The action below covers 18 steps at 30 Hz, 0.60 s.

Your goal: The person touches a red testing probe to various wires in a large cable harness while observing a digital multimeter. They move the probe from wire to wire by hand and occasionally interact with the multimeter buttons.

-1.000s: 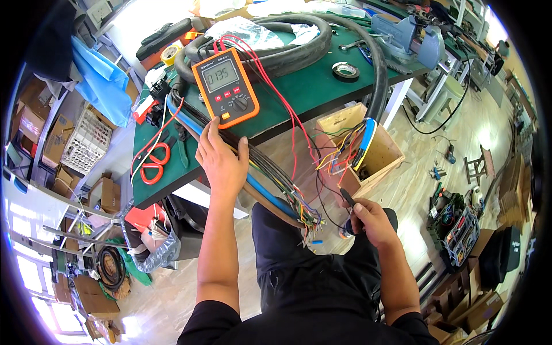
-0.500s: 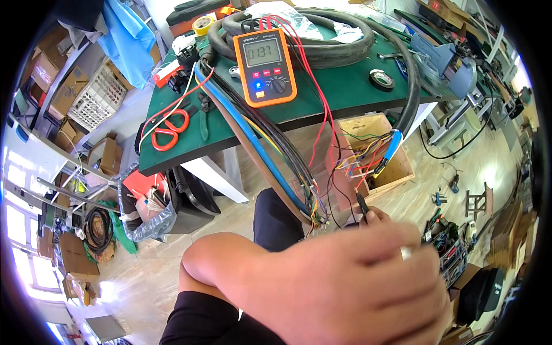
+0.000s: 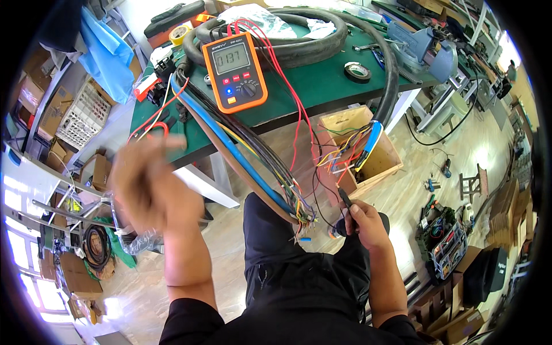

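My right hand (image 3: 368, 224) is closed around a slim black test clip (image 3: 345, 197), whose tip meets a thin red wire (image 3: 339, 184). A dark roundish thing (image 3: 339, 227) shows beside those fingers; its kind is unclear. My left hand (image 3: 152, 181), smeared by motion, is by the table's left front edge, close to the red scissors (image 3: 158, 129) it partly hides. An orange multimeter (image 3: 236, 72) with red leads stands on the cable bundle. Stripped ends of a multi-wire cable (image 3: 302, 214) hang above my knees. Another cable's fanned wires (image 3: 351, 146) hang over a wooden box (image 3: 376, 167).
On the green table (image 3: 287, 106) lie a coiled thick black cable (image 3: 305, 54), black tape (image 3: 357, 72), yellow tape (image 3: 179, 34) and a blue vise (image 3: 411, 43). A tool box (image 3: 448, 250) sits on the floor at right. Boxes and a white crate (image 3: 84, 115) are at left.
My left hand has swung from in front of my right hand to the table's left front edge. The right hand keeps the test clip and now shows fully. The view has shifted slightly.
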{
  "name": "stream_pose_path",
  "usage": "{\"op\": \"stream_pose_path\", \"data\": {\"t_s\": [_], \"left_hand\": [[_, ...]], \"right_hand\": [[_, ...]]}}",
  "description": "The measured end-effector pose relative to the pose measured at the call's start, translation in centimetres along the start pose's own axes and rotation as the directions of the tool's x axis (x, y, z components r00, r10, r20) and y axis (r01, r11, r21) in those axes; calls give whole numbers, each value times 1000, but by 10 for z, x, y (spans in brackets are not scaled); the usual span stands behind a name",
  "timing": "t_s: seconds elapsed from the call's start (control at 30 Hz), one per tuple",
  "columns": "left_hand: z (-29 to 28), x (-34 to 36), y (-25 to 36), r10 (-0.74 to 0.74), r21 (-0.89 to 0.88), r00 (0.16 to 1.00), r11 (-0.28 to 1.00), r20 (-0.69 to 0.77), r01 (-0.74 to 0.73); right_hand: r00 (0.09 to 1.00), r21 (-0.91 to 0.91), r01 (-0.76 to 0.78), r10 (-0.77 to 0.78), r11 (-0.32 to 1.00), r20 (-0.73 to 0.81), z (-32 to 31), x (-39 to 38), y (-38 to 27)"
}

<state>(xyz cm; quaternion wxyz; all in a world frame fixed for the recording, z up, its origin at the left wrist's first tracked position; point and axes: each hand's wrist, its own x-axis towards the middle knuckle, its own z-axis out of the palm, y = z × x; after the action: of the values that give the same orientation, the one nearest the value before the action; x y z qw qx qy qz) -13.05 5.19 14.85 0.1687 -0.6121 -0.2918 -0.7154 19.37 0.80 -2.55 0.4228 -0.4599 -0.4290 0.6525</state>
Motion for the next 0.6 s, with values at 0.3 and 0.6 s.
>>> {"op": "stream_pose_path", "data": {"t_s": [0.3,0.6], "left_hand": [[-5,-64,-134,-249,631,946,773,206,66],[-7,-69,-136,-456,750,856,648,244,131]], "right_hand": [[1000,-27,0,0,1000,-1,-3,-3,-6],[999,-62,-22,19,998,-49,-1,1,-4]]}}
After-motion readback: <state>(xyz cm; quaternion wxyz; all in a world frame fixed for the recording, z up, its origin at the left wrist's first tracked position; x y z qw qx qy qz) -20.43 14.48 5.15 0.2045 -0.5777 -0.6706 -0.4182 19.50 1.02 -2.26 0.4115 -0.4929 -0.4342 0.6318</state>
